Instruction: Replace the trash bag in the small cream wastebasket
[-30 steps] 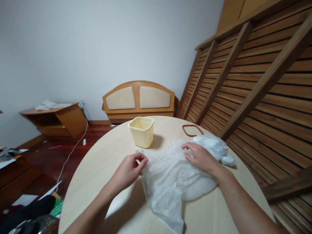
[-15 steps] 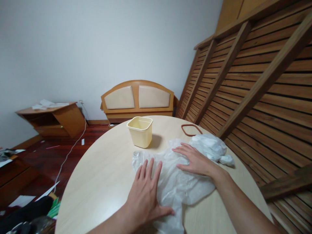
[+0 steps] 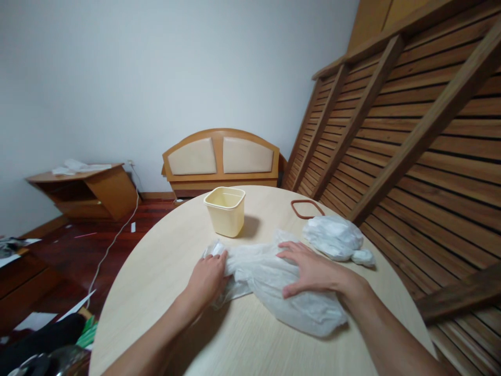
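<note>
Plastic bag (image 3: pixel 266 269) lies on the table (image 3: pixel 160 261), the left hand (image 3: pixel 209 274) covering one end, fingertips hidden, grip impossible to tell; the right hand (image 3: pixel 309 267) spreads loosely on top. Table borders the bag's near edge.

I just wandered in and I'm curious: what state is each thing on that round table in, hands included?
Left hand: curled over the bag's left end; its grip is hidden
Right hand: open, fingers spread on the bag
Thin whitish bag: crumpled, under both hands
Yellow bin: upright, open-topped
Brown frame: lying flat
White bundle: bunched up
</note>
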Available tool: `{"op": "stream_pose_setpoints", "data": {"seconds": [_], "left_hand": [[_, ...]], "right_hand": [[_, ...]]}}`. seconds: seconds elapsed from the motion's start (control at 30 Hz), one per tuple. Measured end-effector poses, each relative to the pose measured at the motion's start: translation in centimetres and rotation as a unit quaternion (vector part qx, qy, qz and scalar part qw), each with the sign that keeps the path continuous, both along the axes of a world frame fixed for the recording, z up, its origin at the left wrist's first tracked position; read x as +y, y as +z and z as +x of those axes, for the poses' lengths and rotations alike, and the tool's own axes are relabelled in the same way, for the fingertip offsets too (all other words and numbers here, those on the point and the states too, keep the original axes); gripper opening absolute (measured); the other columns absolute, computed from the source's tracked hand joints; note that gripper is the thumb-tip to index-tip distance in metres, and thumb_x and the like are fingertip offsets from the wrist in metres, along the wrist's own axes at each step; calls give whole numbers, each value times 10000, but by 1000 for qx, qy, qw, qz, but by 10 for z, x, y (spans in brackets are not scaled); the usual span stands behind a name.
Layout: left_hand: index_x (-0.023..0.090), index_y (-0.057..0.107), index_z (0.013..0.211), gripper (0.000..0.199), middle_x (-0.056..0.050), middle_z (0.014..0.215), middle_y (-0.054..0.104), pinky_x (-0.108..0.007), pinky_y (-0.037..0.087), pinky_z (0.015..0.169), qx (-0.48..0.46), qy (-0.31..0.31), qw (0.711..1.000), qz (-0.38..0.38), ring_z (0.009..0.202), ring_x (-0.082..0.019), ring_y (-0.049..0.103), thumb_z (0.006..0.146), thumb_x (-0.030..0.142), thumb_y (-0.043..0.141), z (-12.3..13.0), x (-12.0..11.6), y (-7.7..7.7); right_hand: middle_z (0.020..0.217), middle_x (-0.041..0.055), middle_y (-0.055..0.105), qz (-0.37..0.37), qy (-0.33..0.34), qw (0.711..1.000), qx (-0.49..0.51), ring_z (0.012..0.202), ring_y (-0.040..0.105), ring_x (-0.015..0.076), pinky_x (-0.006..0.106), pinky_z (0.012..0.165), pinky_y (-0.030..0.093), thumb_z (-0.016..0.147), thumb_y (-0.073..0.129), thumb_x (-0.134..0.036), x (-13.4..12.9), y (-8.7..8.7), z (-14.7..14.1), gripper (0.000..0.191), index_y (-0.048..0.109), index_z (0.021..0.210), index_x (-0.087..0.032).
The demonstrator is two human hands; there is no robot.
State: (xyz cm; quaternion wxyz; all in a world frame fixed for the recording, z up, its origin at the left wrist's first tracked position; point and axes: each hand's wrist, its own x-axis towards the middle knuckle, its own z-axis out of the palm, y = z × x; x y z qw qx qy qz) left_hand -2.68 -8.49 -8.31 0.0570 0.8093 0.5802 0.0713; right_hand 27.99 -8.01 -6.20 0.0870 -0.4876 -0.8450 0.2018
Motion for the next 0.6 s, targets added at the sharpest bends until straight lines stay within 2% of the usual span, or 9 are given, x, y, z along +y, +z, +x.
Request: {"op": "stream_pose_setpoints", "data": {"seconds": [0.07, 0.13, 0.23, 0.3, 0.37, 0.43, 0.47, 0.53, 0.6], "left_hand": [[161, 685, 993, 251, -175, 956, 734, -451, 525, 882, -5, -15, 1000, -8, 956, -342, 695, 760, 103, 610, -7, 6, 2], [180, 678, 829, 192, -155, 954, 724, -438, 528, 897, -11, -28, 1000, -2, 987, -330, 678, 714, 53, 592, -13, 10, 5], [187, 676, 825, 272, -165, 1235, 680, -465, 510, 989, -32, -60, 997, 31, 1204, -349, 600, 641, 10, 579, -22, 15, 12], [191, 689, 901, 370, -143, 1412, 601, -500, 446, 1095, -56, -101, 993, 37, 1357, -357, 498, 602, -2, 588, -28, 19, 17], [208, 699, 985, 432, -106, 1414, 615, -490, 377, 1166, -97, -138, 986, 16, 1410, -329, 457, 617, 9, 592, -34, 22, 23], [219, 705, 1009, 384, -83, 1270, 702, -440, 422, 1127, -165, -150, 974, -31, 1315, -299, 557, 680, 64, 582, -40, 24, 31], [213, 706, 984, 324, -76, 1162, 736, -406, 483, 1051, -205, -143, 966, -62, 1206, -288, 629, 710, 103, 573, -43, 24, 34], [188, 687, 910, 206, -59, 969, 745, -327, 555, 829, -288, -117, 942, -125, 947, -250, 698, 737, 184, 575, -50, 24, 40], [173, 651, 943, 223, -44, 896, 722, -265, 527, 675, -365, -102, 910, -167, 801, -206, 676, 735, 249, 618, -56, 25, 44]], "right_hand": [[1632, 154, 333, -13, 4, 1000, -7, 1482, 307, 418, 562, 1206, 248, 533, 876, -650, -4, -4, -3, 1027, 567, 1426, -247], [1645, 161, 306, -14, 8, 1000, -10, 1491, 290, 422, 574, 1214, 213, 517, 901, -575, -7, -7, -5, 1108, 488, 1490, -243], [1553, 146, 471, -11, 6, 1000, -11, 1421, 414, 397, 545, 1188, 269, 580, 884, -410, -9, -8, -6, 1075, 420, 1536, -250], [1413, 130, 612, -3, -1, 1000, -19, 1313, 526, 381, 525, 1128, 352, 644, 823, -306, -8, -7, -5, 933, 469, 1506, -264], [1252, 116, 696, 19, -14, 999, -29, 1194, 598, 367, 511, 1050, 421, 678, 753, -226, -6, -6, -2, 763, 575, 1417, -288], [1157, 97, 721, 39, -20, 999, -18, 1135, 619, 349, 496, 1018, 444, 684, 697, -167, -2, -3, 1, 642, 659, 1310, -306], [1148, 88, 723, 36, -18, 999, 3, 1128, 622, 338, 483, 1016, 450, 686, 679, -153, -1, -1, 3, 605, 678, 1271, -304], [1182, 71, 717, -2, 0, 997, 74, 1125, 634, 302, 436, 1012, 469, 703, 654, -153, 1, 5, 7, 549, 676, 1237, -280], [1207, 62, 710, -63, 7, 986, 157, 1099, 659, 264, 378, 964, 508, 740, 638, -185, 1, 13, 11, 515, 633, 1251, -257]]}}
